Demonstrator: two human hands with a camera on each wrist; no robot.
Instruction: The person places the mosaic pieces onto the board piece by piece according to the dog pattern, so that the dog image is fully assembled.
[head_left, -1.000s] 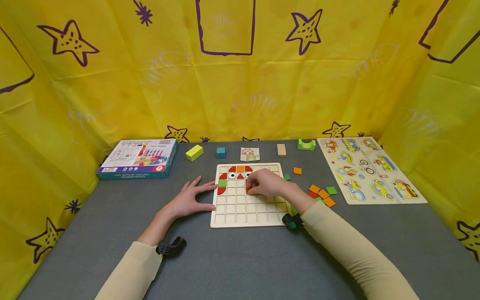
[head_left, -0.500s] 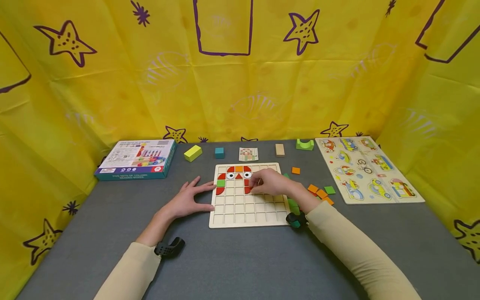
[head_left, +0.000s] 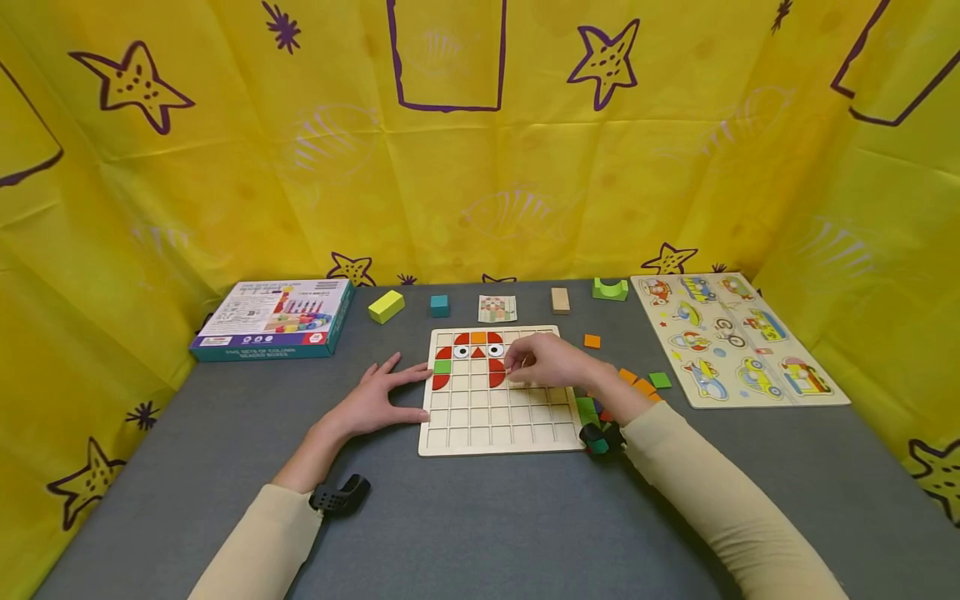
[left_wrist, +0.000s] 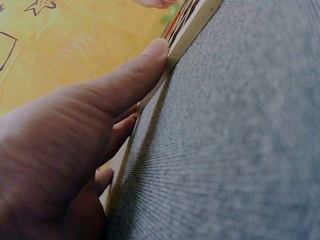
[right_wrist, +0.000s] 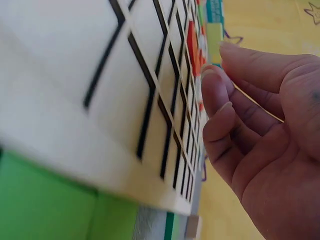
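Note:
A light wooden grid board (head_left: 480, 436) lies flat on the grey table. Its upper left cells hold red tiles, an orange square (head_left: 478, 337), two eye tiles and a green square (head_left: 442, 367). My left hand (head_left: 372, 400) rests beside the board's left edge, fingers spread, with thumb and fingertips touching the rim. Over the board, my right hand (head_left: 551, 362) is just right of a red quarter-circle tile (head_left: 497, 380), its fingers loosely bent. In the right wrist view, nothing shows between thumb and forefinger of that hand (right_wrist: 270, 115).
Loose orange tiles (head_left: 645, 387) and green tiles (head_left: 587, 410) lie right of the board, partly behind the right forearm. A picture card (head_left: 497, 309), a yellow block (head_left: 386, 307) and a blue cube (head_left: 439, 306) stand behind. A box (head_left: 273, 321) is left, a picture board (head_left: 738, 342) right.
My right hand has drawn slightly to the right, off the red quarter-circle tile, which now shows fully in its cell. The left hand keeps its place at the board's edge.

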